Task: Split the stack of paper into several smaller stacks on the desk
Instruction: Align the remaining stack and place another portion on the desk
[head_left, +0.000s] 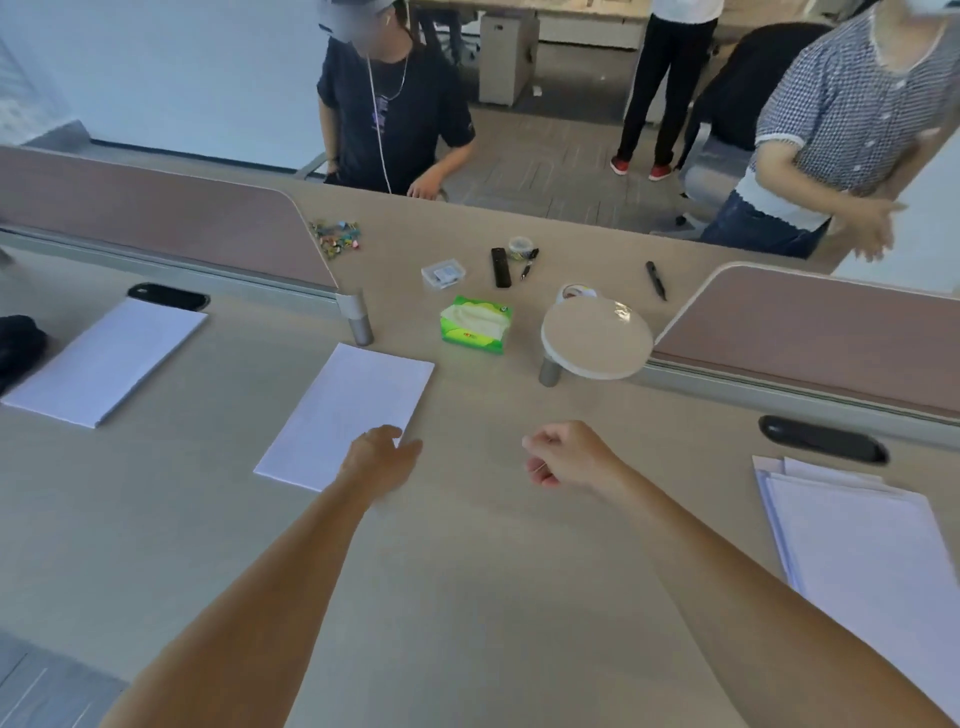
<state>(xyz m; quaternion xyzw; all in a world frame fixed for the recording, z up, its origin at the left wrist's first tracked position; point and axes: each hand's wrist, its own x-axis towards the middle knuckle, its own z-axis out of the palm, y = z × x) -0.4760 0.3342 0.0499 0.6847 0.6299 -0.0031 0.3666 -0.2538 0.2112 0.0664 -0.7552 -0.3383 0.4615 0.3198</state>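
Splitting well under way, by the look of it. Three lots of paper on the desk (493, 597): a tidy far-left pile (104, 358), a thin middle pile (348, 410), and a messy big stack (857, 545) at the near right edge. Step in hand, most likely: setting sheets on the middle pile, or tidying its corner.

Long straight reach with the left hand (382, 454), right at the near right corner of the middle pile. Back of the hand up, thumb out to the right, fingers hidden behind the hand. Cannot tell whether pinching the paper or only touching it.

Up over bare desk with the right hand (563, 454), between the middle pile and the big stack, touching neither. Fingers curled in together, nothing in them.

Next, probably: let go of the middle pile, go over to the big stack on the right, lift off a small bunch, and start a new pile on a free spot. Needs a careful pinch to stop loose sheets sliding apart.
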